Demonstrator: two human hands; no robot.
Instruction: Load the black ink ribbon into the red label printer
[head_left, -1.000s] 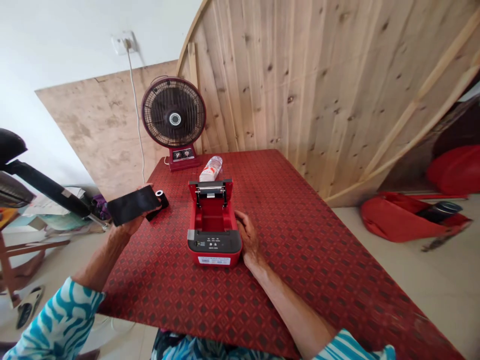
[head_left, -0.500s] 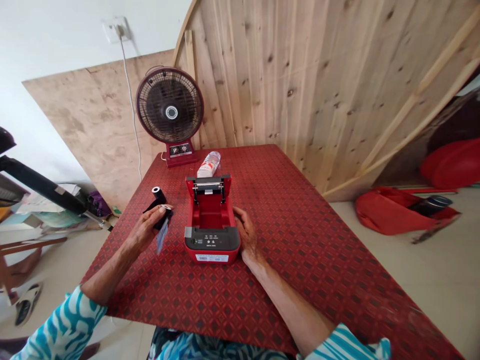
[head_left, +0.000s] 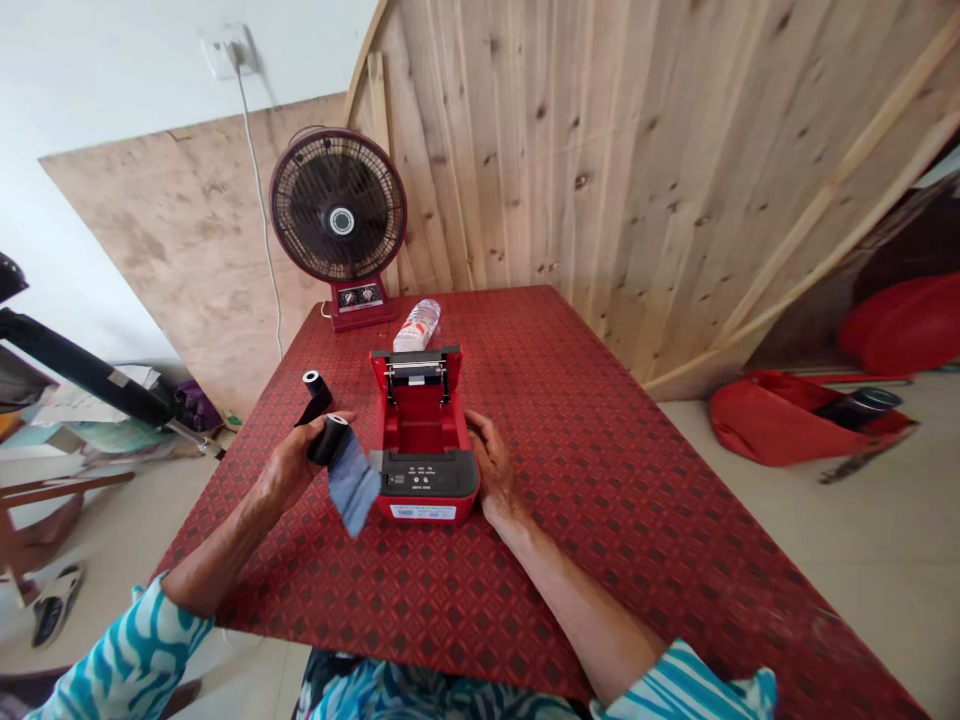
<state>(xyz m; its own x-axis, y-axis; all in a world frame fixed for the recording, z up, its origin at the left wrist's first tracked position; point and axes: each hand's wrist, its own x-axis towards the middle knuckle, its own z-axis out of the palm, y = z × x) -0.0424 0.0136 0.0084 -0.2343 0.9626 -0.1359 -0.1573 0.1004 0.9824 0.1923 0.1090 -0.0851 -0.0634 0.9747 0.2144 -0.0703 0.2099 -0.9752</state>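
Printer [head_left: 424,440], lid open, on counter [head_left: 600,450]. I see left hand [head_left: 289,470] just left of it, fingers wrapped round black roll [head_left: 330,440]; right hand [head_left: 487,465] touching its right side, fingers loosely spread.

We note a fan [head_left: 338,220] and lying bottle [head_left: 418,325] at the surface's [head_left: 600,450] far edge; red bags [head_left: 802,425] on floor.

Table [head_left: 600,420] carries a red diamond-patterned cloth. Rear wall [head_left: 637,150] is knotty pine boarding; a plywood sheet [head_left: 172,240] leans against white plaster at left. Wall socket [head_left: 229,50] holds a white cord. Floor [head_left: 862,560] is pale, evenly daylit.
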